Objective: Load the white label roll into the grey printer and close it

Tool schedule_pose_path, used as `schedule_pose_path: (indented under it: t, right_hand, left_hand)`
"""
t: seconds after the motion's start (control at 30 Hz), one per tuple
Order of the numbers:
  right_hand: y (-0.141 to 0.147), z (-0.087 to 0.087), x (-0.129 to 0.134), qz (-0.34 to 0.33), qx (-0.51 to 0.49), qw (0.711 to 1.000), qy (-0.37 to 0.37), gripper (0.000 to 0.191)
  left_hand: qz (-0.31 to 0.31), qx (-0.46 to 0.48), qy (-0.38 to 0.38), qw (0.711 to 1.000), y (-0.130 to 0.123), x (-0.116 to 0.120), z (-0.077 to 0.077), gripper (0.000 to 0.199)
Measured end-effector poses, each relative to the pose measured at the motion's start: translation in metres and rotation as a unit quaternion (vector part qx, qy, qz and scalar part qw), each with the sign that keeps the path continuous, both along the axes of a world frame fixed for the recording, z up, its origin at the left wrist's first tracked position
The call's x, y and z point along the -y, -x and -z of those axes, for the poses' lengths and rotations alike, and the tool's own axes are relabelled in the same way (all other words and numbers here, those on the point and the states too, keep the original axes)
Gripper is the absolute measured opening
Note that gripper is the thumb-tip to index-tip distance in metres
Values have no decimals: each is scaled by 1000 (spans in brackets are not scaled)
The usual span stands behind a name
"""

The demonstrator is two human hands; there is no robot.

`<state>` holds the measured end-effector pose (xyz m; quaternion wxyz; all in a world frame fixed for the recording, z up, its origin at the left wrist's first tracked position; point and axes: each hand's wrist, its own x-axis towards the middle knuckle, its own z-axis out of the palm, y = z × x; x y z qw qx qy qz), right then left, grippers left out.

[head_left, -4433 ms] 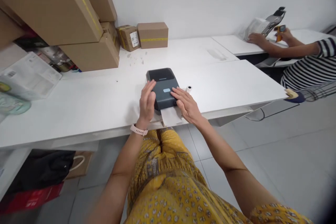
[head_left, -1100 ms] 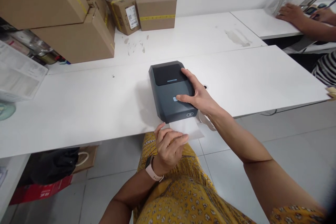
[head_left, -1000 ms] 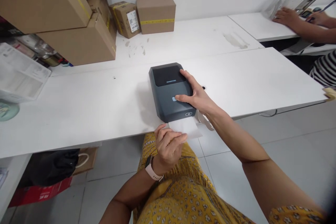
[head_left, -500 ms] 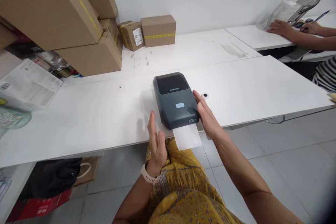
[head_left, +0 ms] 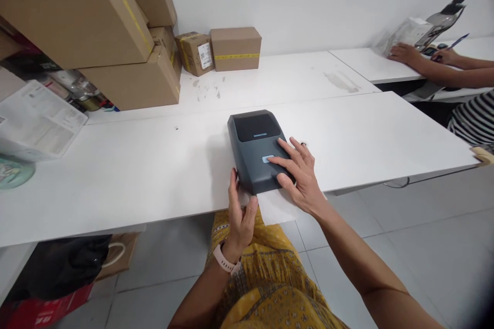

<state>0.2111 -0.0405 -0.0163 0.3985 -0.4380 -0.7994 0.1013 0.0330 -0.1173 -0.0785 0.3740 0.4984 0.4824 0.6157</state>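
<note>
A dark grey label printer (head_left: 250, 151) with a black glossy lid panel lies near the front edge of the white table (head_left: 154, 175). My right hand (head_left: 299, 172) is spread over its right side, the index fingertip on the light blue button (head_left: 267, 159). Against the printer's lower left side rests my left hand (head_left: 240, 216), fingers stretched out and the thumb near its front corner. A white paper label (head_left: 276, 209) sticks out of the printer's front and hangs past the table edge, partly hidden by my right hand.
Cardboard boxes (head_left: 127, 82) are stacked at the left, and two smaller boxes (head_left: 236, 49) stand by the wall. A white carton (head_left: 42, 118) and a green container (head_left: 15, 172) sit far left. At right, another person's hands (head_left: 405, 54) hold a pen beside a bottle (head_left: 440, 23).
My right hand has moved from the printer's right side onto its top, index finger on the button. My left hand has come in against the printer's left side.
</note>
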Motion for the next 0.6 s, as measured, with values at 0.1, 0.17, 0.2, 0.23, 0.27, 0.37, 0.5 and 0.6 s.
schedule_pose_path:
  t: [0.1, 0.17, 0.2, 0.23, 0.27, 0.37, 0.5, 0.6]
  right_hand:
    - [0, 1, -2, -1, 2, 1000, 2, 35]
    - [2, 0, -4, -4, 0, 1000, -1, 34]
    - [2, 0, -5, -6, -5, 1000, -2, 33]
    - [3, 0, -5, -8, -15, 1000, -4, 32]
    - [5, 0, -6, -12, -29, 999, -7, 31]
    - [9, 3, -3, -21, -98, 995, 2, 31]
    - [16, 19, 5, 23, -253, 964, 84, 38]
    - [22, 36, 8, 69, -355, 920, 151, 52]
  left_hand:
    - [-50, 44, 36, 997, -1, 5, 3, 59]
    - [-85, 48, 50, 994, 1, 9, 6, 46]
    - [-100, 46, 52, 993, 2, 11, 7, 40]
    - [-115, 43, 49, 991, 4, 13, 9, 35]
    - [-126, 38, 45, 990, 5, 13, 10, 33]
    - [-114, 18, 24, 993, 6, 10, 10, 44]
    - [-35, -3, -10, 999, 2, -5, 9, 63]
    - [-17, -9, -24, 1000, -3, -18, 12, 65]
